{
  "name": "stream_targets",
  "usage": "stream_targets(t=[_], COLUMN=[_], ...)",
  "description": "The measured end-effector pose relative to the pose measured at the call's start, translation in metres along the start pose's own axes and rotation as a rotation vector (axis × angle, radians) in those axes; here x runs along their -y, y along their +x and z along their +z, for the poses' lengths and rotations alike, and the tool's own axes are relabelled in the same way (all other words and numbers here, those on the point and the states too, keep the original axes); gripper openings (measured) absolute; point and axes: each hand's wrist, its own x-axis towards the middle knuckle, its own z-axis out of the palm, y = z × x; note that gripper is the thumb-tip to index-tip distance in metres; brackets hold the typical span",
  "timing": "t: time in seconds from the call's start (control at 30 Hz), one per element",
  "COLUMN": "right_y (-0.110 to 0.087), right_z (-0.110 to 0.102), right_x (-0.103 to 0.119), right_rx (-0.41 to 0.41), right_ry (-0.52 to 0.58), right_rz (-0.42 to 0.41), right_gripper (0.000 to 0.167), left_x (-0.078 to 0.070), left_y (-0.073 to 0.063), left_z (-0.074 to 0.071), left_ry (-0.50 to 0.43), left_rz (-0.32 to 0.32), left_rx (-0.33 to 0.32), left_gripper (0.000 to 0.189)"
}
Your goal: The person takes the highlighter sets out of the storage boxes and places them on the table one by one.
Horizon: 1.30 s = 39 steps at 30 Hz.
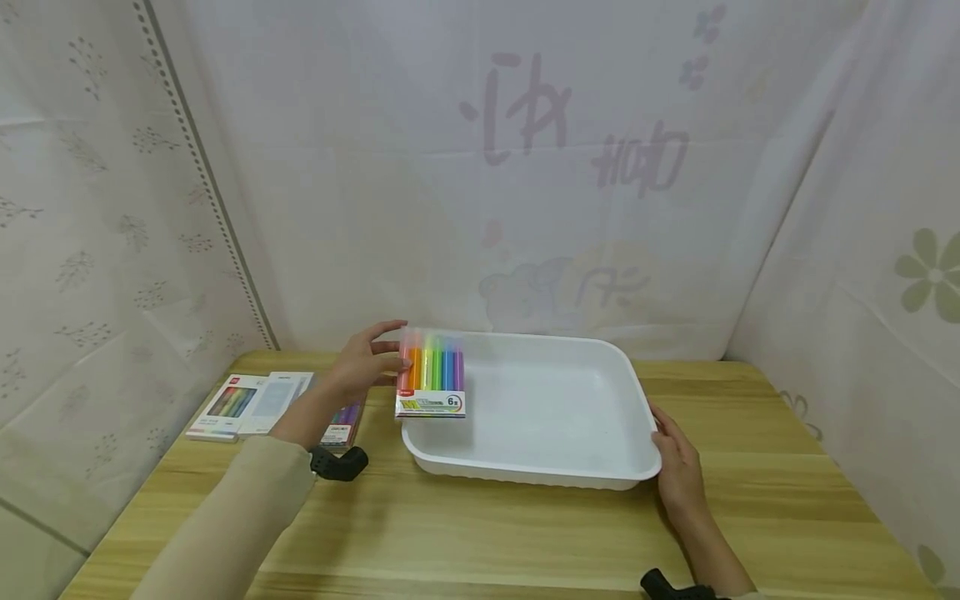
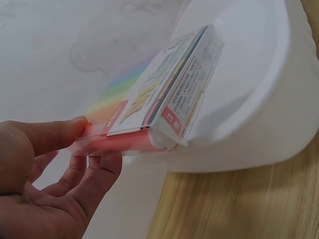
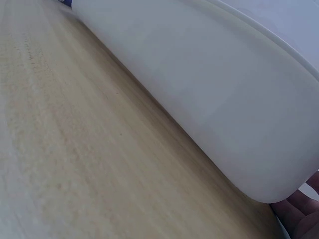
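Observation:
A clear pack of rainbow-coloured markers [image 1: 432, 372], with a printed white label at its lower end, is tilted over the left end of a white plastic tray [image 1: 540, 482]. My left hand [image 1: 362, 364] pinches the pack's left edge; in the left wrist view, the thumb [image 2: 55, 135] lies on top and the fingers are underneath. At the tray's right side, my right hand [image 1: 678, 467] holds the rim and wall. Only part of its fingers [image 3: 299, 211] shows by the tray's bottom corner in the right wrist view.
Left of the tray, a white box with a coloured-pen picture [image 1: 228, 407] and another white box with a pale blue panel [image 1: 273, 404] lie on the wooden table [image 1: 465, 533]. A purple-and-white pack [image 1: 341, 425] is partly hidden by my left forearm. Printed curtains [image 1: 450, 208] hang around the table.

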Motion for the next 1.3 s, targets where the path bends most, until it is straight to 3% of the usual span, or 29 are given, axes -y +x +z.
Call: stream_targets(t=[0.47,0.83,1.03,1.3], right_y=[-0.001,-0.001,-0.001,-0.001], right_z=[-0.004,-0.004,-0.004,-0.004], right_x=[-0.002,0.000,-0.002,-0.002], right_rx=[-0.005,0.002,0.000,-0.003], right_ry=[-0.003,0.023,0.028,0.034], right_rz=[0.005,0.014,0.008,0.012], right_gripper=[0.048,0.049,0.049,0.049], left_x=[0.015,0.032,0.039,0.047], left_y=[-0.006,-0.011,-0.013,-0.009], left_z=[-0.042,-0.079,-0.081,-0.069], left_ry=[0.012,0.014,0.020,0.061], left_rz=[-0.053,-0.070,-0.103,-0.120], left_rx=[-0.029,0.002,0.000,0.020], left_gripper=[0.076,0.079,0.078,0.078])
